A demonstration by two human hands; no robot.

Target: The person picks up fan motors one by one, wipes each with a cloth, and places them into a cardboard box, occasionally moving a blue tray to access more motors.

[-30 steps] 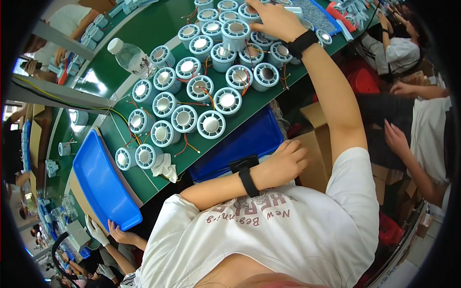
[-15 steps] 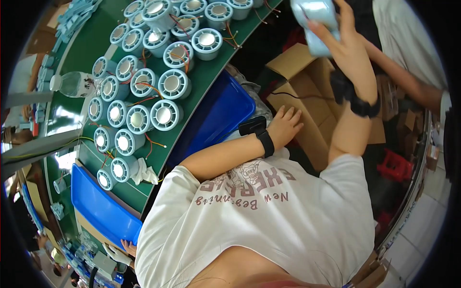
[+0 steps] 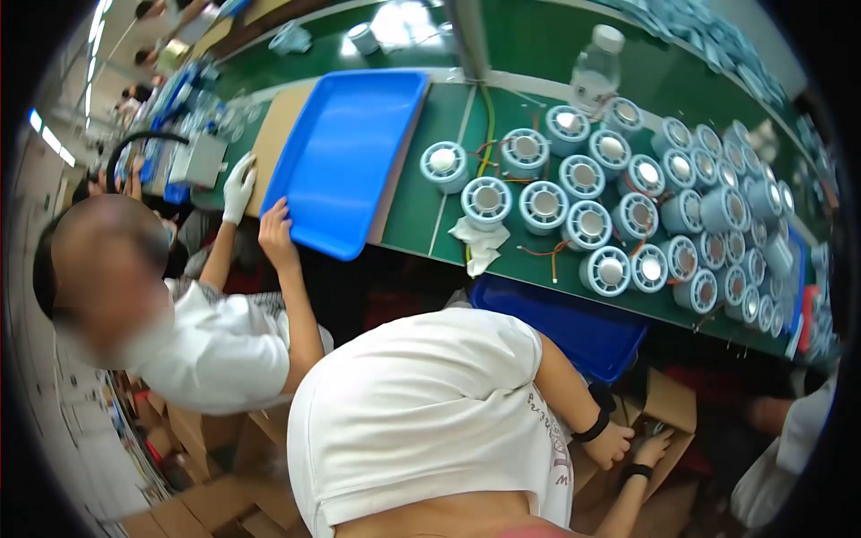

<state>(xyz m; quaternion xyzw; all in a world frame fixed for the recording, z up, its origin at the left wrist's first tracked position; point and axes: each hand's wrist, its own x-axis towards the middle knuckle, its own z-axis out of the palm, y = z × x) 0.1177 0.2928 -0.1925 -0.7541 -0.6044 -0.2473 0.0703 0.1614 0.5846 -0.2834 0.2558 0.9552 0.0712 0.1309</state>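
Note:
Bent over to the right, I have both arms down at an open cardboard box [image 3: 673, 402] below the table edge. My left hand [image 3: 611, 446], with a black band on its wrist, is at the near side of the box, its fingers curled; what they hold, if anything, is hidden. My right hand [image 3: 653, 449], also banded at the wrist, reaches into the box with bent fingers by a small shiny greyish thing that I cannot make out. On the green table stand several light-blue round housings [image 3: 587, 224] with silver discs and thin coloured wires.
A co-worker's bare hand [image 3: 276, 226] touches a bright blue tray [image 3: 345, 161]; their gloved hand [image 3: 239, 188] is beside it. A dark blue tray [image 3: 560, 325] sits under the table edge. A clear bottle [image 3: 596, 73] and crumpled white tissue [image 3: 480, 244] lie among the housings.
The view has swung left and my body has bent down. My right hand has come down from its raised place into the box; the light-blue piece it held no longer shows.

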